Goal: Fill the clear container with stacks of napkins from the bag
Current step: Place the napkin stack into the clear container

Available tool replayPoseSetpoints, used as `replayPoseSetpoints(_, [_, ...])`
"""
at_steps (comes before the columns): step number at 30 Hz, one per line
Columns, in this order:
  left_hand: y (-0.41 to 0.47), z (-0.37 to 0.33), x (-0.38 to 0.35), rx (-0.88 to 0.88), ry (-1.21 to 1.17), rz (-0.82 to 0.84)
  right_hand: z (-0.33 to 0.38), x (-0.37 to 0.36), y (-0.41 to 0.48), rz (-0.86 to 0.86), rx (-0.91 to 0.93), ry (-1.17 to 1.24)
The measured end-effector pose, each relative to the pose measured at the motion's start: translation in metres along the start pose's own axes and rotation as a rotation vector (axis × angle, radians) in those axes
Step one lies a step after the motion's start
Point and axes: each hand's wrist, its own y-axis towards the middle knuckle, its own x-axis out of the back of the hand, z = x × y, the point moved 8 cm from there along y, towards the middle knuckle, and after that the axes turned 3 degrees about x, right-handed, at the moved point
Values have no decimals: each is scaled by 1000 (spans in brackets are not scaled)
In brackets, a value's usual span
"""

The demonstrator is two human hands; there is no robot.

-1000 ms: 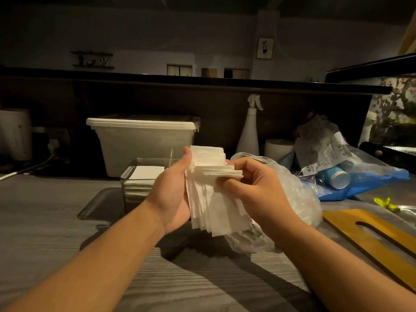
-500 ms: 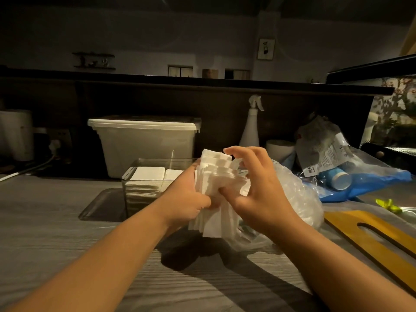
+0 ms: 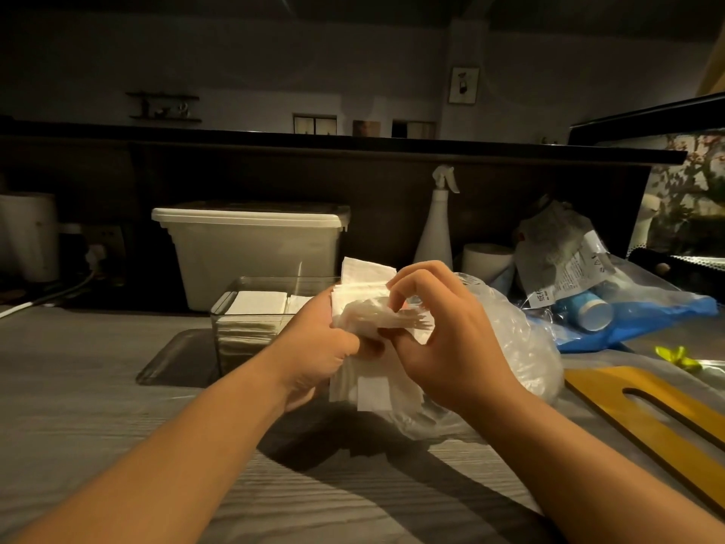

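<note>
Gripping a napkin stack (image 3: 370, 390) in the curled left hand (image 3: 314, 349), pinching its top sheets with the right hand (image 3: 447, 347), over the tabletop's (image 3: 94, 410) middle. Behind-left, partly filled clear container (image 3: 235, 308); rightward, bag (image 3: 521, 347).

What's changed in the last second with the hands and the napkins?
The left hand has wrapped its fingers round the middle of the napkin stack, held flatter before. The right hand rose and now pinches the fanned upper edges. The clear container and the bag stayed put.
</note>
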Motion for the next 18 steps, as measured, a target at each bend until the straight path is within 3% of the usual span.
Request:
replayPoseSetpoints(3, [-2,-2,-2,13,-60,47,-5,-3,-1,40,-38,31])
replayPoseSetpoints(5, [-5,-1,-8,28,-219,141,-10,-3,-2,52,-95,59])
replayPoseSetpoints(8, [-7,2,-7,101,-423,141,-14,0,-4,63,-174,159])
replayPoseSetpoints(12, [-7,7,-7,150,-409,93,-19,-3,-3,92,-215,208])
replayPoseSetpoints(16, [-4,10,-2,169,-441,36,-32,-5,-4,71,-361,450])
replayPoseSetpoints(18, [-3,10,3,170,-455,22,-29,-4,-1,97,-350,557])
